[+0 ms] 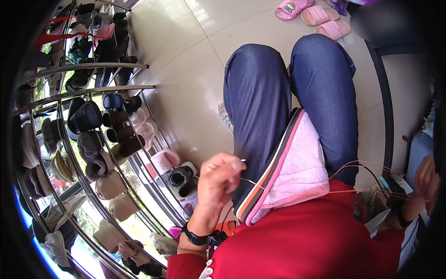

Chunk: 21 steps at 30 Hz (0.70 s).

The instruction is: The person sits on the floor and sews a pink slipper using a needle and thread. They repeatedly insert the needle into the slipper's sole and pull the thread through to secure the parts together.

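A pink fuzzy slipper piece with striped edges in pink, dark, white and orange rests on my lap, between the thighs of my jeans. Left of it, my left hand pinches a small, thin pale tool, too small to identify surely. Below those fingertips a slim metal needle points at the striped edge. Thin tan thread runs in several strands from the slipper to my right hand at the far right, whose curled fingers hold it; they are partly lost in the dark rim.
Metal racks full of shoes fill the left side. Pink slides lie on the tiled floor beyond my knees. A dark-framed piece of furniture and a grey-blue object stand at the right.
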{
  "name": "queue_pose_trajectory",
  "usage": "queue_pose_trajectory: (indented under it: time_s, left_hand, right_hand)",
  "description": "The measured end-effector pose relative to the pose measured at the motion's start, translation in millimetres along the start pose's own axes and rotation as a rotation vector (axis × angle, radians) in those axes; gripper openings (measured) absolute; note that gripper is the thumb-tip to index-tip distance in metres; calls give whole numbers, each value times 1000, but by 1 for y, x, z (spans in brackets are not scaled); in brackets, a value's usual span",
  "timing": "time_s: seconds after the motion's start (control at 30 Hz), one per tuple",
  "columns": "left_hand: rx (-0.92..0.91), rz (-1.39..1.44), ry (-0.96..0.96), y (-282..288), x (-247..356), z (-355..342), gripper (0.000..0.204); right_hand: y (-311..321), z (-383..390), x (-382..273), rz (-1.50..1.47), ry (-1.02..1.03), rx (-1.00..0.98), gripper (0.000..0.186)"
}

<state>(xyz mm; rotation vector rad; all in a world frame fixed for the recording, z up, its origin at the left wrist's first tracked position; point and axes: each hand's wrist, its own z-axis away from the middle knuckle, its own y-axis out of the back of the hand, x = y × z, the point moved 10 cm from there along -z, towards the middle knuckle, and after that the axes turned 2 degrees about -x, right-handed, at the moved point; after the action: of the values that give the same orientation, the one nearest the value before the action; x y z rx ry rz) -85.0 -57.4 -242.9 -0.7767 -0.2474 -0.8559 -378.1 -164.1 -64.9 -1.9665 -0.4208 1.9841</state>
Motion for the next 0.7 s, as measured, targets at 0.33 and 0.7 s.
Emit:
queue_pose_trajectory:
  time_s: [0.33,0.7]
  left_hand:
    - [724,-778,-627,182,183,88,20]
    - [-272,-78,-163,-66,85,10,29]
  right_hand:
    - [38,-177,59,72,-86,168,21]
    - [29,-209,26,-165,-49,181,26]
